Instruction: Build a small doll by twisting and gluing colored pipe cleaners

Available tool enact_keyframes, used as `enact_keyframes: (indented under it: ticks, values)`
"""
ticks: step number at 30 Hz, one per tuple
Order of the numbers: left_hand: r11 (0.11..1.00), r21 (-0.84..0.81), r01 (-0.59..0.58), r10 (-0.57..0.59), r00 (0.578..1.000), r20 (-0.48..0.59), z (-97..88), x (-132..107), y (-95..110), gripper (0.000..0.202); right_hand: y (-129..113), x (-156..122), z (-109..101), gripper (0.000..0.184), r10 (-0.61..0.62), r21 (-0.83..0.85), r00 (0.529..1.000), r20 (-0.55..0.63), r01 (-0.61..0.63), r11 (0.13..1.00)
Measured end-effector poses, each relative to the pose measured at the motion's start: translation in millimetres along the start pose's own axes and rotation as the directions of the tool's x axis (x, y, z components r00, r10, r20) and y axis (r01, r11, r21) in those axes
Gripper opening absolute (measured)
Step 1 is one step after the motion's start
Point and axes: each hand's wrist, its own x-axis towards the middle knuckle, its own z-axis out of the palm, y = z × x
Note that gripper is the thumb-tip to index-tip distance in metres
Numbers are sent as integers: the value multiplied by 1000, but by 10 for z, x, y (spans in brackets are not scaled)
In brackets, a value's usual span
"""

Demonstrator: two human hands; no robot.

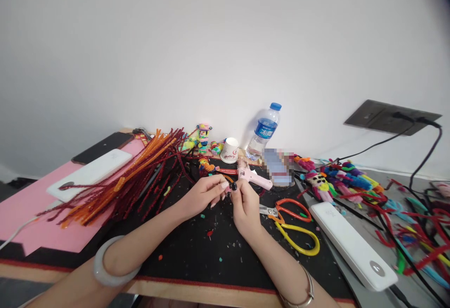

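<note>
My left hand (211, 190) and my right hand (245, 205) meet over the black mat (186, 256), fingertips pinched together. Between them is something small; dark, orange and pinkish bits show there, but the fingers cover most of it and I cannot make out its kind. Just behind the hands lies a pink glue gun (256, 178). To the right of my right hand are scissors (295, 223) with one orange-red and one yellow handle loop. A large bunch of dark red and orange pipe cleaners (123, 186) spreads out left of my left hand.
A water bottle (263, 132) and a paper cup (229, 150) stand by the wall. Pipe-cleaner dolls (321, 186) and loose stems lie right, beside a white oblong device (353, 244). Another white device (89, 175) rests left on pink board (31, 209). Cables run to a wall socket (390, 116).
</note>
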Motion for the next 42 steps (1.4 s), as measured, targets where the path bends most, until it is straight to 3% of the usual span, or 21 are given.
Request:
enact_keyframes:
  ticks: [6,11,22,42]
  values:
    - [907,404,-121,188,974,-129,-11,-8,23,18,14,13,0,22,24,9,1000,-10,-24,1000]
    - [806,532,-260,318,948,-19,-62,-17,-3,15,15,9,-1,23,51,51,996,71,-54,997]
    - [690,643,-331,349,931,105,-72,-33,-13,20,25,-18,1,24,37,101,993,112,-49,994]
    - [883,425,-197,226,974,-17,47,-58,18,30,72,-5,31,24,133,157,986,101,-148,976]
